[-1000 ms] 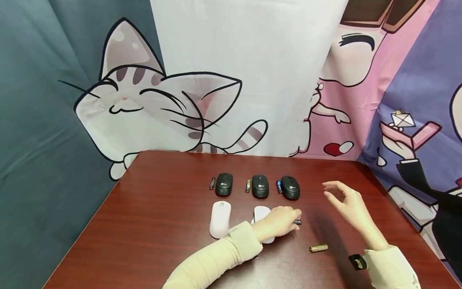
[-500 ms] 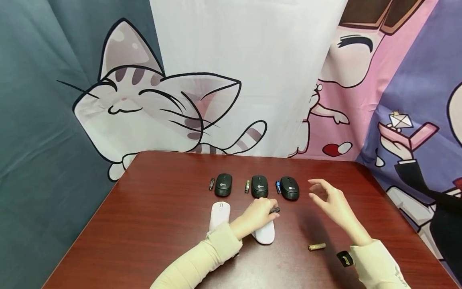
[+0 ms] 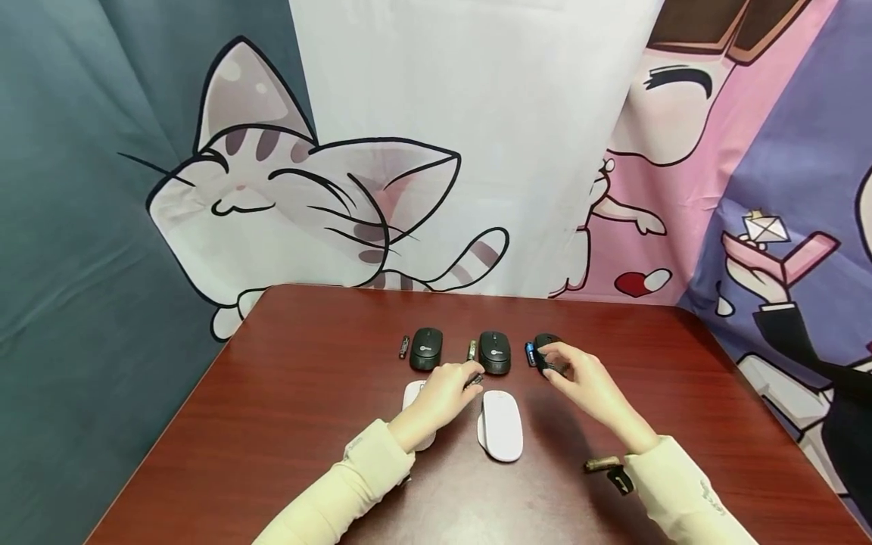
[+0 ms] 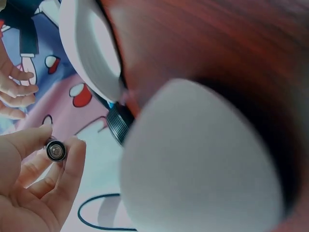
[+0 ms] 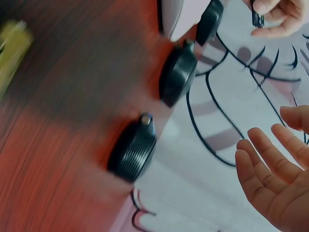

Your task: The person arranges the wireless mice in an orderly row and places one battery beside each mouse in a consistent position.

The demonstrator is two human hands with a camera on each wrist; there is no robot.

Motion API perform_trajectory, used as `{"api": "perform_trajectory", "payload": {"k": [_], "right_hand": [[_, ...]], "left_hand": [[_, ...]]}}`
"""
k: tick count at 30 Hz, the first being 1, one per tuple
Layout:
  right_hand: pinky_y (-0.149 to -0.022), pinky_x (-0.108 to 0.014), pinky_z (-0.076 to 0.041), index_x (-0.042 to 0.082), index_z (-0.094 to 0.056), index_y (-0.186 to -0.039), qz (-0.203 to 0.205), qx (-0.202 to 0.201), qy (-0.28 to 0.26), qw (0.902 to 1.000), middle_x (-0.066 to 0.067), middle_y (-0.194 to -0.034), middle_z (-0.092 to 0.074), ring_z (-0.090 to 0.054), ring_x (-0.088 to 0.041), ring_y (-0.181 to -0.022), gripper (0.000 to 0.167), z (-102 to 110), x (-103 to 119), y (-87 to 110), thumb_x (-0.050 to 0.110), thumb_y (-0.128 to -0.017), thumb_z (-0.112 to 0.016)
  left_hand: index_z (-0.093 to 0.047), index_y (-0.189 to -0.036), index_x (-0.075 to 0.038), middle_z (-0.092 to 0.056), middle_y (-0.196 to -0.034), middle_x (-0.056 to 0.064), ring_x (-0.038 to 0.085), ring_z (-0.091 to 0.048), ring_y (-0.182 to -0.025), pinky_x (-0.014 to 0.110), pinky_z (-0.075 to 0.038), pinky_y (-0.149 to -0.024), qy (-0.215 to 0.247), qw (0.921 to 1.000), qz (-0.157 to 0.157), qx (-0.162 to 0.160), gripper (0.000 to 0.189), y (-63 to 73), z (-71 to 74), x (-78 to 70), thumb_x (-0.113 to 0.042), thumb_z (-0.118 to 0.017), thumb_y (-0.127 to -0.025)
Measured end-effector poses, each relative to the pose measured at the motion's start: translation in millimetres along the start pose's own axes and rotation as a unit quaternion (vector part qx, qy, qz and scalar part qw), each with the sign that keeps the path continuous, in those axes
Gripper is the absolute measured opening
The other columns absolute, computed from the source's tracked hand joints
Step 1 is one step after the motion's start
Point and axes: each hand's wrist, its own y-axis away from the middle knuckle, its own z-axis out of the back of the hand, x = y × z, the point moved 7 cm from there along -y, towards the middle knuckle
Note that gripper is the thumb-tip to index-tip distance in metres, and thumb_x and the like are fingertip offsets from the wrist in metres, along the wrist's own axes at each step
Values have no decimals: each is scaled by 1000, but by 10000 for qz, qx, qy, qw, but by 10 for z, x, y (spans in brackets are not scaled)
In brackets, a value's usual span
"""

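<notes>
In the head view my left hand (image 3: pixel 439 393) pinches a dark battery (image 3: pixel 474 381) between thumb and fingers, above the table. Seen from the left wrist, that battery (image 4: pixel 56 151) points one round metal end at the camera. Beneath this hand lies a white mouse (image 3: pixel 412 393), partly covered by it. A second white mouse (image 3: pixel 502 426) rests to its right, bare on top. My right hand (image 3: pixel 587 382) is held in the air with fingers loosely bent, overlapping the rightmost black mouse (image 3: pixel 547 340) in the head view. Nothing is between its fingers (image 5: pixel 277 162) in the right wrist view.
Two more black mice, left (image 3: pixel 426 349) and middle (image 3: pixel 494 353), stand in the back row. Beside the row's mice lie a dark battery (image 3: pixel 404 347), a gold-green battery (image 3: pixel 471 350) and a blue battery (image 3: pixel 530 354). A gold battery (image 3: pixel 601 464) lies near the right sleeve.
My left hand has carried the dark battery leftward, from over the right white mouse to over the left one. My right hand has also moved left, to the rightmost black mouse.
</notes>
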Motion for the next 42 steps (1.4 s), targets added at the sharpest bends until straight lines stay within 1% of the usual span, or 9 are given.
{"api": "perform_trajectory", "payload": {"k": [3, 8, 13, 21, 25, 28, 34, 38, 42], "right_hand": [[-70, -34, -52, 4, -63, -108, 172, 146, 4, 9997, -5, -91, -68, -63, -21, -81, 27, -113, 98, -63, 2, -81, -68], [-73, -37, -52, 4, -64, -107, 508, 337, 192, 9980, -6, -94, -66, -61, -20, -83, 26, -258, 268, -178, 5, -81, -69], [-77, -39, -51, 3, -64, -105, 699, 476, 511, 9951, -9, -102, -67, -63, -23, -89, 25, -390, 421, -271, 7, -81, -69], [-82, -40, -51, 6, -63, -109, 1115, 1032, 719, 9858, -9, -106, -65, -62, -24, -97, 28, -754, 764, -357, 14, -83, -69], [-81, -39, -51, 6, -63, -108, 1257, 1356, 825, 9793, -10, -105, -64, -62, -24, -95, 28, -967, 904, -377, 17, -83, -70], [-79, -38, -51, 6, -63, -106, 1279, 1528, 925, 9756, -9, -102, -63, -63, -23, -91, 27, -1096, 960, -393, 16, -82, -71], [-76, -40, -51, 2, -63, -109, 1198, 1864, 730, 9724, -13, -104, -62, -62, -27, -87, 31, -1271, 1043, -421, 11, -81, -70], [-82, -42, -51, 1, -59, -118, 1077, 2470, 616, 9610, -17, -117, -59, -62, -30, -96, 41, -1448, 1113, -438, 13, -81, -72], [-90, -45, -49, 4, -55, -126, 824, 3024, 712, 9469, -19, -128, -53, -59, -35, -109, 55, -1607, 1161, -452, 22, -78, -76]], "left_hand": [[-66, -107, -9, -72, -91, 6, 18, -67, -77, 30, -51, -65, 12, 10000, -6, -66, 22, 44, 60, 76, -15, -67, -86], [-67, -105, -8, -71, -87, 4, 15, -65, -73, 27, -49, -62, 92, 9997, 184, -122, 21, 123, 119, 231, -15, -68, -86], [-67, -101, -10, -71, -90, 6, 20, -68, -79, 34, -52, -66, -35, 9991, 292, -305, 19, 199, 220, 357, -17, -69, -84], [-67, -102, -10, -71, -91, 9, 21, -66, -73, 33, -50, -61, -156, 9961, 770, -399, 19, 315, 340, 591, -16, -70, -83], [-67, -99, -10, -71, -90, 9, 23, -66, -75, 36, -51, -62, -256, 9949, 859, -466, 19, 387, 362, 673, -15, -72, -82], [-67, -98, -10, -70, -88, 9, 22, -65, -72, 36, -50, -60, -351, 9942, 902, -462, 18, 435, 374, 724, -14, -72, -81], [-67, -97, -8, -71, -84, 8, 23, -65, -69, 36, -49, -58, -534, 9927, 942, -533, 19, 550, 381, 838, -13, -73, -80], [-68, -95, -9, -69, -76, 5, 21, -61, -62, 34, -47, -56, -569, 9898, 1137, -639, 19, 621, 421, 942, -12, -75, -77], [-67, -89, -8, -55, -60, -1, 13, -49, -53, 27, -41, -51, -336, 9881, 1407, -523, 16, 642, 457, 1045, -10, -75, -76]]}}
